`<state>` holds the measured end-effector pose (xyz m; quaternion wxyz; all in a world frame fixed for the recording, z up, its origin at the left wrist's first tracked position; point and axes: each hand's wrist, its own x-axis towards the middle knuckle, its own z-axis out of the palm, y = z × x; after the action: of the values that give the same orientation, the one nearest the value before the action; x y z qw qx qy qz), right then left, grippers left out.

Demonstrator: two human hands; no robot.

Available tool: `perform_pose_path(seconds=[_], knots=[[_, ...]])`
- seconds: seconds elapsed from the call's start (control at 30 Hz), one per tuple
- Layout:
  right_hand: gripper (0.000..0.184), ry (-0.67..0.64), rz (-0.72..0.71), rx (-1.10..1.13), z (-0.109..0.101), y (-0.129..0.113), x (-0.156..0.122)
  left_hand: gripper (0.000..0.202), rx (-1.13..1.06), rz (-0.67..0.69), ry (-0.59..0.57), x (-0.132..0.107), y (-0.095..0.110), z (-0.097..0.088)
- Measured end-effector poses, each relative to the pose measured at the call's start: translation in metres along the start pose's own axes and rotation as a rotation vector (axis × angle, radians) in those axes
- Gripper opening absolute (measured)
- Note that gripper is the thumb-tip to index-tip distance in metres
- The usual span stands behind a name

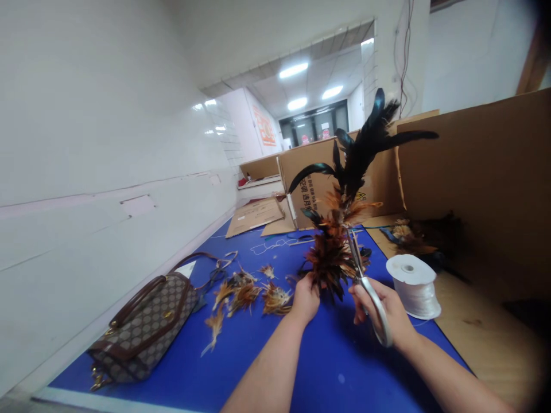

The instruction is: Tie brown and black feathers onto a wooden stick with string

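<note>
My left hand (306, 299) is closed around the lower end of a feather bunch (331, 249), which stands upright above the blue tabletop. Its lower part is reddish-brown, and long glossy black plumes rise from the top. My right hand (381, 307) grips a pair of scissors (371, 295) with pale handles. The scissor blades point up and lie against the right side of the bunch; whether they are parted I cannot tell. Fingers of my left hand are partly hidden by feathers. Several small tufts of loose brown feathers (243, 292) lie to the left of my left hand.
A spool of white cord (412, 284) stands right of my right hand. A patterned handbag (148, 330) rests at the left by the wall. Cardboard panels (473, 172) wall off the back and right. More dark feathers (430, 238) lie behind the spool.
</note>
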<state>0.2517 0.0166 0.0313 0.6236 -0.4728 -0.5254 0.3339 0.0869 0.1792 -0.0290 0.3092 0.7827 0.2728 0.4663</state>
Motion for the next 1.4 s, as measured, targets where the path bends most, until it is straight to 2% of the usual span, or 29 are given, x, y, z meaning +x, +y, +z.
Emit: perform_pose_path(seconds=[0.13,0.3,0.47,0.8,1.0,1.4], knots=[[0.035,-0.001,-0.006,-0.047,-0.002,-0.003,0.000,0.020,-0.027,0.018,-0.027,-0.002,0.007,0.000],[0.037,0.002,0.004,-0.061,-0.006,-0.004,0.000,0.020,-0.086,0.057,-0.133,-0.003,0.018,-0.002],[0.038,-0.003,0.028,-0.001,-0.006,-0.006,-0.001,0.024,-0.029,0.021,-0.083,-0.003,0.018,0.000],[0.046,0.043,0.054,0.064,-0.007,-0.007,0.001,0.023,-0.010,0.063,-0.113,-0.004,0.014,0.001],[0.044,0.078,0.041,0.126,-0.005,-0.003,0.001,0.026,-0.008,0.084,-0.116,-0.003,0.016,0.000],[0.043,0.059,0.039,0.156,-0.003,-0.008,0.002,0.025,-0.023,0.036,-0.097,-0.005,0.009,0.002]])
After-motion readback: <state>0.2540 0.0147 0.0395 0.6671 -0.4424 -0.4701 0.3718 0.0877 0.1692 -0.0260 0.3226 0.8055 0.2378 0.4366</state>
